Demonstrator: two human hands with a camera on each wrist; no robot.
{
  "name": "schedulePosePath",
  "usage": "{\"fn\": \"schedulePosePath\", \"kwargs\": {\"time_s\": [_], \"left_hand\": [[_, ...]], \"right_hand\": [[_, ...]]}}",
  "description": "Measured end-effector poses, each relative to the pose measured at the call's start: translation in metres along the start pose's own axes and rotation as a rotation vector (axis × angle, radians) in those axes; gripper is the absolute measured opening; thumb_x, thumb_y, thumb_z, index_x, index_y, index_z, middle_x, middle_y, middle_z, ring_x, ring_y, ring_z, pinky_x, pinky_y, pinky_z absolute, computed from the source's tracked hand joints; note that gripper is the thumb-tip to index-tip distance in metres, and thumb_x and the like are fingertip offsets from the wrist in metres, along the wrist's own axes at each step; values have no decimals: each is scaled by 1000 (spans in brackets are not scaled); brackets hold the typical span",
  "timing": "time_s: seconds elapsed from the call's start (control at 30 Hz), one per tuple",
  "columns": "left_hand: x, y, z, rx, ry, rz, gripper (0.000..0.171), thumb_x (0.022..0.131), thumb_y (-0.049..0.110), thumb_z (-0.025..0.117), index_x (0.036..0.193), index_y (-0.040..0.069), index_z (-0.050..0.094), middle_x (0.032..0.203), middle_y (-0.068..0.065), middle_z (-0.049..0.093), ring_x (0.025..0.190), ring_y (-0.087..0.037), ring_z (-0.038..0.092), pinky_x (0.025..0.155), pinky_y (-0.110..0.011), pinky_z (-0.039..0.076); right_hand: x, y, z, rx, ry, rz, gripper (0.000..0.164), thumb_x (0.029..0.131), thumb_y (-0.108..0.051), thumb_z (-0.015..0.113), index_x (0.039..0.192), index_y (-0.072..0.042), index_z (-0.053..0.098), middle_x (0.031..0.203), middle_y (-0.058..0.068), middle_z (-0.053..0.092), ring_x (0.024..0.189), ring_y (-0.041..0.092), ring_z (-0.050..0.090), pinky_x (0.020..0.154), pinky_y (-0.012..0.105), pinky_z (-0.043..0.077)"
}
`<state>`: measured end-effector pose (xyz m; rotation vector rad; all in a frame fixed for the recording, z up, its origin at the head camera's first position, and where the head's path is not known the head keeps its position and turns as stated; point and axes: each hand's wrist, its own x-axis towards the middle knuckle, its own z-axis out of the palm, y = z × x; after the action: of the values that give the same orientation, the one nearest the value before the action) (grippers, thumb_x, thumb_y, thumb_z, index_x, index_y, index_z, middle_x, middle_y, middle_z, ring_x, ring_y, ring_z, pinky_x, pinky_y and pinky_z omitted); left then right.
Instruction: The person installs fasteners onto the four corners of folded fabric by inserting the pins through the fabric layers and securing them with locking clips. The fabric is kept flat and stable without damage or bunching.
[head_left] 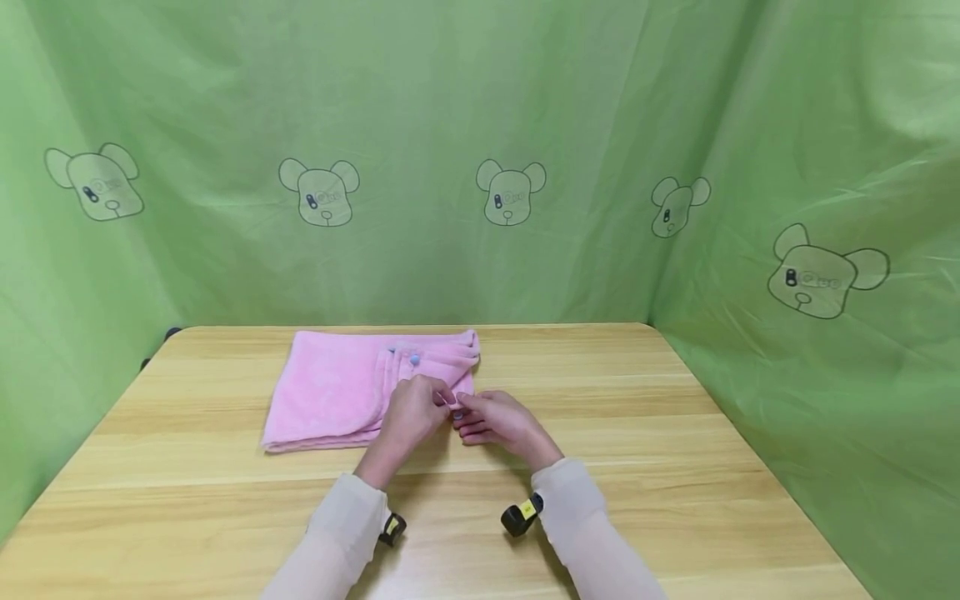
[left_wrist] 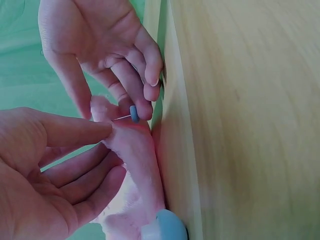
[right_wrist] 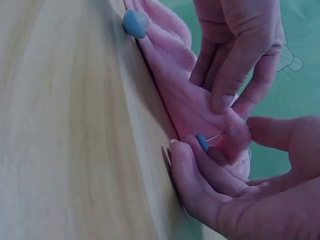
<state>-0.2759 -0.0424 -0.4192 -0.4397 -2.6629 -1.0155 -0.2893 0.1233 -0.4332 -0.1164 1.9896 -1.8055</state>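
A folded pink plush cloth (head_left: 330, 392) lies on the table, its right corner lifted. My left hand (head_left: 417, 408) pinches that corner between thumb and fingers. From the other side, my right hand (head_left: 504, 421) grips the corner's edge, with the thumb (right_wrist: 272, 131) against the plush and the other fingers beneath. A pin with a flat blue head (right_wrist: 201, 142) has its thin metal shaft pointing into the cloth; the head lies right by my right fingers, and the shaft's tip is hidden in the fabric. A rounded light-blue knob (right_wrist: 135, 23) sits farther along the cloth.
The wooden table (head_left: 637, 467) has its back edge near a green curtain (head_left: 420, 275) printed with bear faces. Curtain also runs along both sides. Black wrist cameras (head_left: 517, 518) hang under each sleeve, close above the table.
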Motion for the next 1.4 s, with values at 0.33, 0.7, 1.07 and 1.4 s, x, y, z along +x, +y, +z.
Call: {"fn": "schedulePosePath", "kwargs": {"time_s": [0.33, 0.7, 1.07, 1.4], "left_hand": [[0, -1, 1, -10, -21, -30, 13, 71, -1, 79, 75, 10, 73, 68, 2, 67, 57, -10, 57, 56, -28, 52], [0, -1, 0, 8, -44, -25, 12, 73, 1, 79, 77, 10, 74, 71, 1, 70, 60, -10, 59, 58, -28, 52], [0, -1, 0, 20, -54, -3, 11, 74, 2, 79, 80, 10, 77, 79, -2, 73, 63, -10, 61, 62, -30, 53], [0, 0, 0, -5, -66, -27, 12, 76, 1, 78, 86, 7, 77, 82, -5, 73, 66, -11, 63, 60, -27, 53]], "right_hand": [[2, 6, 0, 22, 25, -35, 33, 97, -11, 55, 114, 17, 56, 108, 32, 63, 87, 30, 66, 80, 34, 57], [4, 7, 1, 48, 54, -34, 26, 95, -7, 57, 108, 15, 60, 101, 29, 66, 80, 25, 67, 75, 32, 58], [4, 8, 3, 122, 97, -71, 16, 91, -2, 56, 101, 11, 56, 99, 31, 65, 82, 28, 67, 73, 31, 58], [4, 9, 3, 132, 100, -81, 9, 90, -1, 56, 95, 8, 56, 96, 29, 65, 83, 30, 67, 73, 32, 58]]}}
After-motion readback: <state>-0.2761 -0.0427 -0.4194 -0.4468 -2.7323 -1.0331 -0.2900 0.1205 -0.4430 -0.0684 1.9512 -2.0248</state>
